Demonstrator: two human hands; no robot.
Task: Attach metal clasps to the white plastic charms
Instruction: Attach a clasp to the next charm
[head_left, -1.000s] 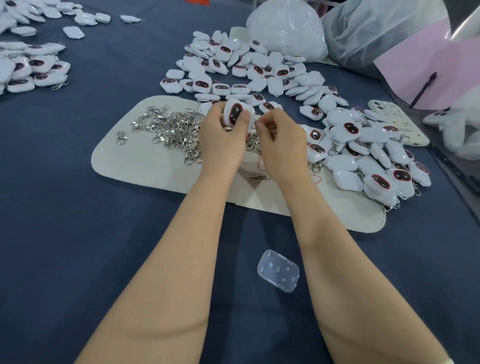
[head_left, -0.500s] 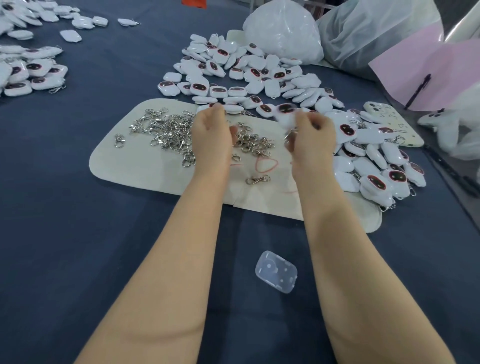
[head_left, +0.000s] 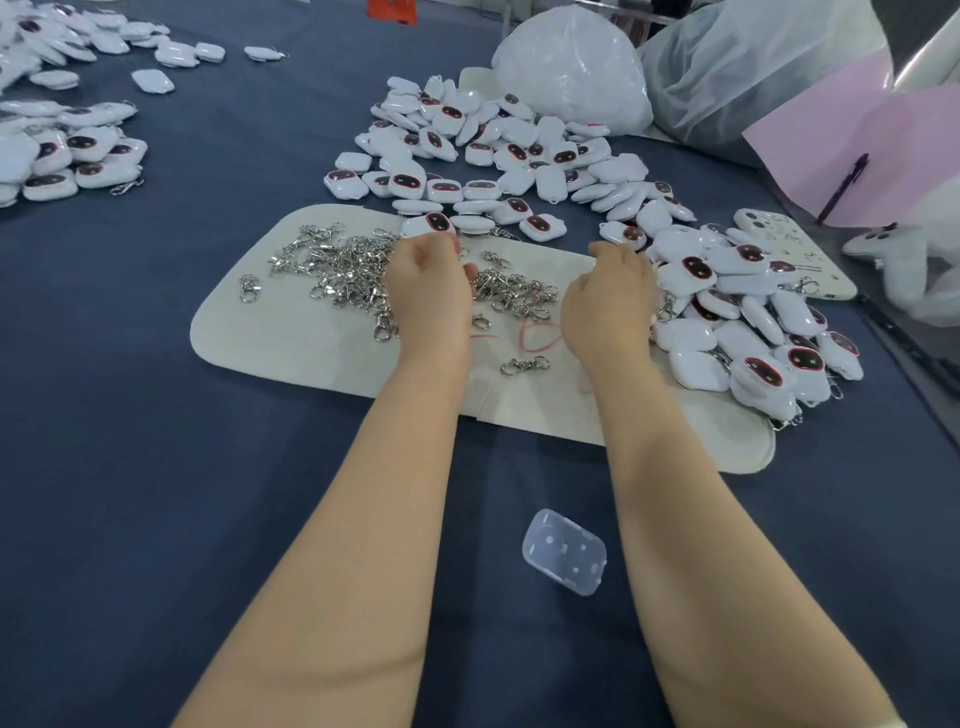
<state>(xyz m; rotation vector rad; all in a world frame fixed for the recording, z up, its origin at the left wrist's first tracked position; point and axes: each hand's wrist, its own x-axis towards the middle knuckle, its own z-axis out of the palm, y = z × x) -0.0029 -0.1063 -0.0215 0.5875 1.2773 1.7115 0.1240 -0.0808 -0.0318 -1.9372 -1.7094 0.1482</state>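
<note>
In the head view, the red scrawl (head_left: 540, 335) on the cream mat (head_left: 249, 338) is illegible to us. We see one loose clasp (head_left: 524, 365) lying lengthwise left to right, near the clasp pile (head_left: 343, 270). The left hand (head_left: 428, 291) curls over that pile, and the right hand (head_left: 610, 306) is beside the charm heap (head_left: 727, 291). Their fingertips are hidden, so we cannot tell what either holds.

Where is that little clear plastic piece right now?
In the head view, the clear plastic piece lies on the blue cloth, just left of the right forearm and nearer the camera than the cream mat.
</note>
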